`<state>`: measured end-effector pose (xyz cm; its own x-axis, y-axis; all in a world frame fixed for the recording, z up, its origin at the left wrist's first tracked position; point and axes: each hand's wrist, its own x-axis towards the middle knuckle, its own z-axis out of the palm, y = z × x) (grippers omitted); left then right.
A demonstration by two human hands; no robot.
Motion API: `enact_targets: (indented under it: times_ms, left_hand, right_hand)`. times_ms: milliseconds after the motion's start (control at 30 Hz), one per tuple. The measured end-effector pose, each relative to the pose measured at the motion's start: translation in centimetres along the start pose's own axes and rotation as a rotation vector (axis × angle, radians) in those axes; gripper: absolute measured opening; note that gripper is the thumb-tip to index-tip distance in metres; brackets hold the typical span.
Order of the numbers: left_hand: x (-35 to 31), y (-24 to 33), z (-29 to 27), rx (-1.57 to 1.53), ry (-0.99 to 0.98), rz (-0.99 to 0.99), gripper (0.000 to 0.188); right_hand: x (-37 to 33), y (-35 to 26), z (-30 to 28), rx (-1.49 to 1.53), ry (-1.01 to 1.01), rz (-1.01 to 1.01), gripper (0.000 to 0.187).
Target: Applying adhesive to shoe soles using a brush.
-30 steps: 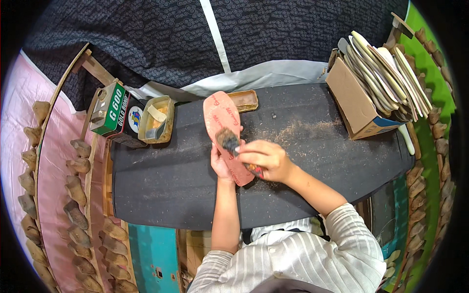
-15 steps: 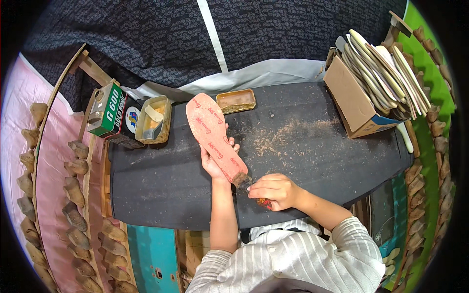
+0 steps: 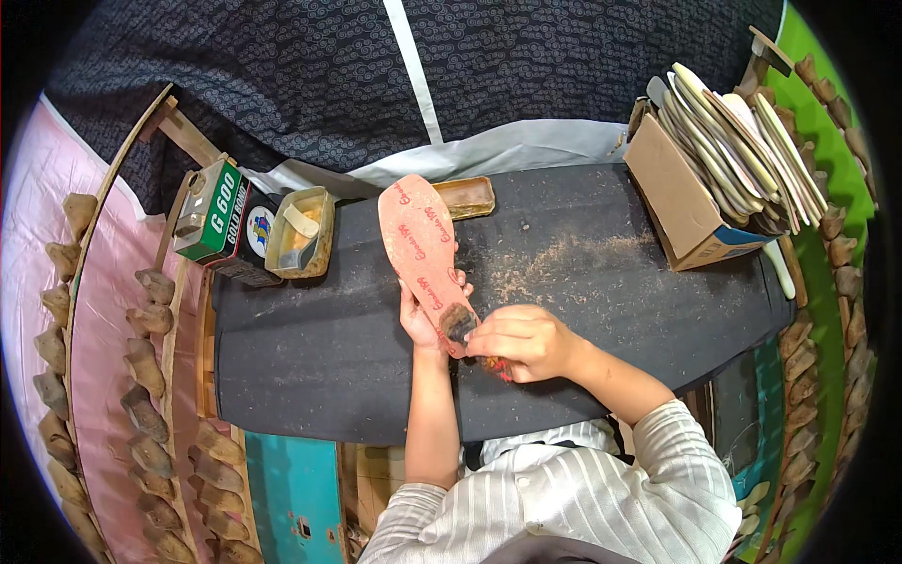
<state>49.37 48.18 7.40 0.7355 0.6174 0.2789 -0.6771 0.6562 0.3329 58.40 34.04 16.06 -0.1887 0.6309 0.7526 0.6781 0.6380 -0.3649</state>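
A salmon-pink shoe insole [image 3: 418, 230] with red print stands tilted over the table, its wide end away from me. Wrapped around its narrower heel part from the left and underneath, my left hand [image 3: 416, 318] holds it up; some fingertips show at its right edge. My right hand [image 3: 528, 344] is closed on a short brush [image 3: 458, 323] with dark bristles and a red, multicoloured handle. The bristles press on the insole's face near the heel end.
A green-and-black metal can [image 3: 225, 221] and a plastic tub [image 3: 299, 235] with scoop-like tools stand at left. Behind the insole lies a shallow amber tray [image 3: 470, 197]. A cardboard box [image 3: 672, 193] of sole-shaped pieces is at right. Shavings [image 3: 554, 268] litter the dark table; racks of shoe lasts [image 3: 141, 367] flank it.
The insole has shifted a little to the right and turned more upright. The brush has moved from the heel's edge up onto the insole's face, with my right hand moving slightly up.
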Motion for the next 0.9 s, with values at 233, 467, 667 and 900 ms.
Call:
enact_targets:
  times_ms: [233, 467, 667, 900]
  left_hand:
    - [-0.3, -0.3, 1.1, 0.250, 0.214, 0.145, 0.060]
    - [-1.2, -0.2, 0.3, 0.019, 0.141, -0.115, 0.065]
    - [-0.8, -0.6, 0.4, -0.118, 0.021, -0.111, 0.063]
    - [-0.7, -0.3, 0.4, -0.120, -0.049, -0.145, 0.064]
  right_hand:
    - [2.3, 1.9, -1.1, -0.143, 0.120, -0.048, 0.032]
    - [4.3, 3.5, -2.8, -0.276, 0.359, 0.045, 0.031]
    - [3.4, 3.1, -3.1, -0.175, 0.457, 0.046, 0.035]
    - [2.9, 3.5, -3.0, -0.181, 0.396, 0.032, 0.035]
